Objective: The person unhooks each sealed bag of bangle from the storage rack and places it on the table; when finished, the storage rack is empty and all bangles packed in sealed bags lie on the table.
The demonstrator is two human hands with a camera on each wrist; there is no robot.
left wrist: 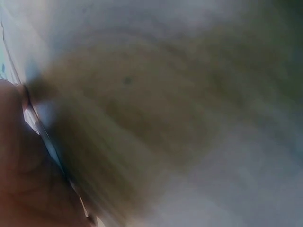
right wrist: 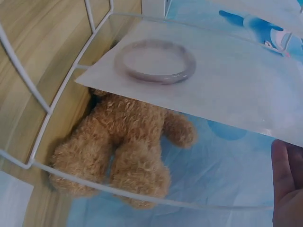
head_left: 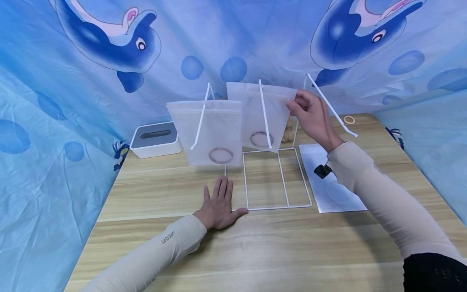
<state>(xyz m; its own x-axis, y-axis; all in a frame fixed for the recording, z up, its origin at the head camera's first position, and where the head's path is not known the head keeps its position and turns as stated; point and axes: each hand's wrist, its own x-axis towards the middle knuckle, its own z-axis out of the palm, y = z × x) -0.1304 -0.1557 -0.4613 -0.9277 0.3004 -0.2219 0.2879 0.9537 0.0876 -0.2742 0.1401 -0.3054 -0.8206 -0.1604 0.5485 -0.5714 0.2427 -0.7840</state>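
A white wire rack (head_left: 248,182) stands on the table with several prongs jutting toward me. From its left prong hangs a frosted zip bag (head_left: 197,134) with a bangle (head_left: 210,155) showing through it. A second frosted bag (head_left: 243,105) is at the middle prong, a pale purplish bangle (right wrist: 189,66) inside. My right hand (head_left: 311,115) pinches that bag's upper right edge between thumb and fingers. My left hand (head_left: 219,211) lies flat, fingers spread, its thumb at the front bar of the rack's base. The left wrist view is badly blurred.
Behind the rack sits a curly brown teddy bear (right wrist: 128,118). A grey-topped white tissue box (head_left: 157,140) stands at the back left. To the right are a flat white sheet (head_left: 317,190), a wooden ring (head_left: 349,119) and the rack's right prong (head_left: 332,107). A blue dolphin curtain (head_left: 204,32) closes the back.
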